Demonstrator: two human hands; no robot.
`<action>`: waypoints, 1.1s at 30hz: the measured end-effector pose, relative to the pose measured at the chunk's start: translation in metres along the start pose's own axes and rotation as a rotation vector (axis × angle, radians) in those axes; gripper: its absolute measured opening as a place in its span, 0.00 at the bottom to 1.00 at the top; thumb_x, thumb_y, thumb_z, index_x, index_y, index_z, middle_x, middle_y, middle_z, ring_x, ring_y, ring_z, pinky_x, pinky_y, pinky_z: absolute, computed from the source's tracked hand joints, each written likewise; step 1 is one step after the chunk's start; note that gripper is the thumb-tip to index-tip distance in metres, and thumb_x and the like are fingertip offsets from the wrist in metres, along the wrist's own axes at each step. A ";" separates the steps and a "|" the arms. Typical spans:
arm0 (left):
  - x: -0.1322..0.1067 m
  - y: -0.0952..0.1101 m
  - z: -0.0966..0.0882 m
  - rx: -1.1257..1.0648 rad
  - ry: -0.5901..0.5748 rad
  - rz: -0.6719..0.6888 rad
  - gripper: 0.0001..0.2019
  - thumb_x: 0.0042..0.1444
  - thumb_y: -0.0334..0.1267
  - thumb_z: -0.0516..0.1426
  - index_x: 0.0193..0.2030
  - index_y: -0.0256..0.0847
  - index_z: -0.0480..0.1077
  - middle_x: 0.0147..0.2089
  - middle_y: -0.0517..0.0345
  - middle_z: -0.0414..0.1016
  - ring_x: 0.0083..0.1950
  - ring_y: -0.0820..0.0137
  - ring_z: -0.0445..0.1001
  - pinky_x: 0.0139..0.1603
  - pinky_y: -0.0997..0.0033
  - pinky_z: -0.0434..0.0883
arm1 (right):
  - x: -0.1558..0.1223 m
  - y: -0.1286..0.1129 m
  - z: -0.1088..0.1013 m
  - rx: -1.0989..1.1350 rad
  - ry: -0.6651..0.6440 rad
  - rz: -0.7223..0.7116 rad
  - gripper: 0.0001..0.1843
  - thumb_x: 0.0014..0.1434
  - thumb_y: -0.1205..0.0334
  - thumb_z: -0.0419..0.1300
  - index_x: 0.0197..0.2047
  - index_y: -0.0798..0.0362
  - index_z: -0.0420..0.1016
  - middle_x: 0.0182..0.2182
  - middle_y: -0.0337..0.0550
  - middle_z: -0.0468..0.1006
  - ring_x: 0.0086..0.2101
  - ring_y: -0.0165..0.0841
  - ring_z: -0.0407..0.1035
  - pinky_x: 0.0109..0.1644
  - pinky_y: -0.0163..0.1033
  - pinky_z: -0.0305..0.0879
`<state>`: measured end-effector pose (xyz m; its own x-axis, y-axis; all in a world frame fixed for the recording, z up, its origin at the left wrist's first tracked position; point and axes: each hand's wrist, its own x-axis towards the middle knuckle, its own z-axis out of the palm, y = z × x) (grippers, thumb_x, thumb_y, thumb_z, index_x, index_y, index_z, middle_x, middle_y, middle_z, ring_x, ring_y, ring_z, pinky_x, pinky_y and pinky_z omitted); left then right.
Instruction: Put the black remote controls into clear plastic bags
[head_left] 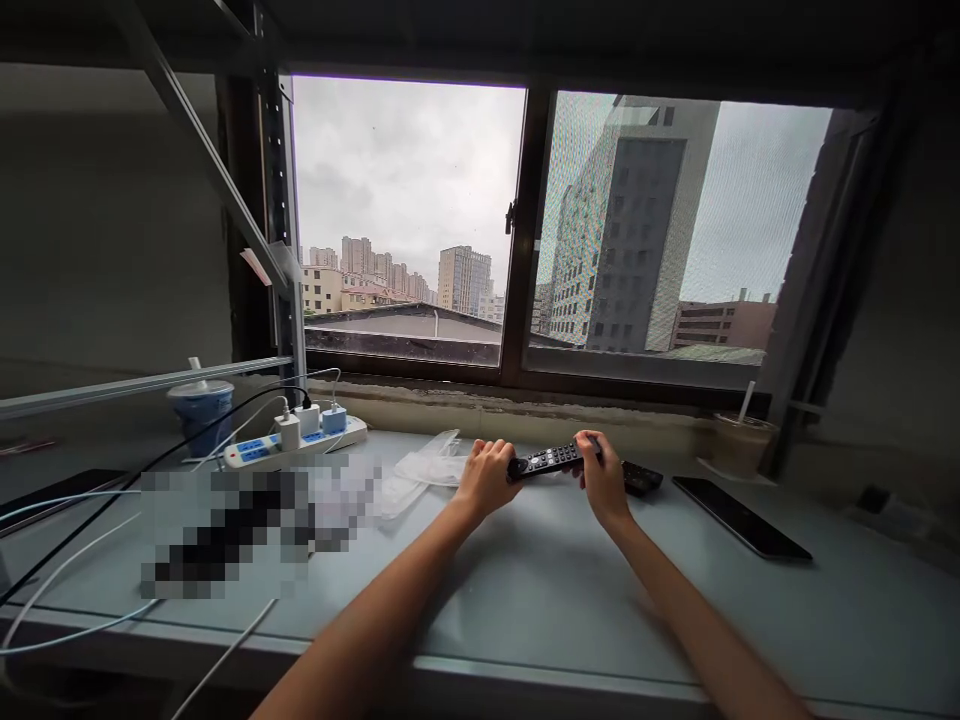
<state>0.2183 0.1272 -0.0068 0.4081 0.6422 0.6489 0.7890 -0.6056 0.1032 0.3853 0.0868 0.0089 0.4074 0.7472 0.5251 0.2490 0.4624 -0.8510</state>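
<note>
Both my hands hold a black remote control (546, 461) a little above the pale table (540, 590), near the window. My left hand (489, 475) is closed around its left end. My right hand (602, 475) grips its right end with fingers curled over the top. A second dark remote (643, 479) lies on the table just behind my right hand. Clear plastic packaging (431, 465) lies to the left of my left hand.
A white power strip (296, 443) with plugged chargers and trailing cables sits at the left, a blue-and-white cup (200, 405) behind it. A dark phone (741, 516) lies flat at the right, a drink cup with a straw (741, 440) beyond it. A pixelated patch covers the left table.
</note>
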 end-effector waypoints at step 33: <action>0.000 0.004 0.001 0.050 0.032 0.131 0.22 0.43 0.45 0.63 0.42 0.42 0.61 0.43 0.56 0.68 0.47 0.63 0.65 0.50 0.62 0.57 | -0.011 0.003 0.017 0.227 -0.546 0.371 0.25 0.48 0.59 0.58 0.52 0.51 0.63 0.29 0.42 0.75 0.22 0.32 0.70 0.17 0.31 0.60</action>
<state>0.2222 0.1254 -0.0073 0.4947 0.5439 0.6778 0.7525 -0.6583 -0.0210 0.3670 0.0882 0.0007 -0.0849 0.9806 0.1765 -0.0349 0.1741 -0.9841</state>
